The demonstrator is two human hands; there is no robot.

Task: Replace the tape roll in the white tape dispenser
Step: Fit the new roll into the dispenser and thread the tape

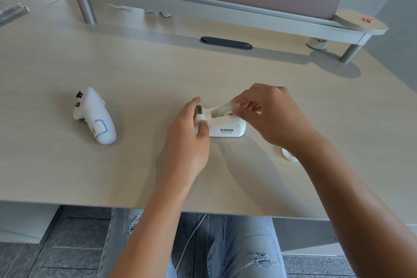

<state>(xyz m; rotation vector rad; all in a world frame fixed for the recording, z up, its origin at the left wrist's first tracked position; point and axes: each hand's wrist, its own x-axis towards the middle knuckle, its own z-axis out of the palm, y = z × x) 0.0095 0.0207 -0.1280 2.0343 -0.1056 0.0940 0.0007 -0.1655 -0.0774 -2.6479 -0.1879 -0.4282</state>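
The white tape dispenser [226, 128], marked VIVID, stands on the desk in the middle of the view, cutter end to the left. My left hand [188, 135] grips that cutter end, thumb on the near side and a finger over the blade. My right hand [268, 115] pinches a translucent tape roll [222, 109] that sits in or just above the dispenser's well; whether it is fully seated I cannot tell. A second whitish ring, likely another tape roll [288, 154], lies on the desk partly hidden under my right wrist.
A white handheld controller [94, 115] lies to the left on the light wood desk [135, 165]. A raised shelf on metal legs [203, 4] runs along the back, with a dark cable slot [225, 43] in front. The desk's front edge is close to my lap.
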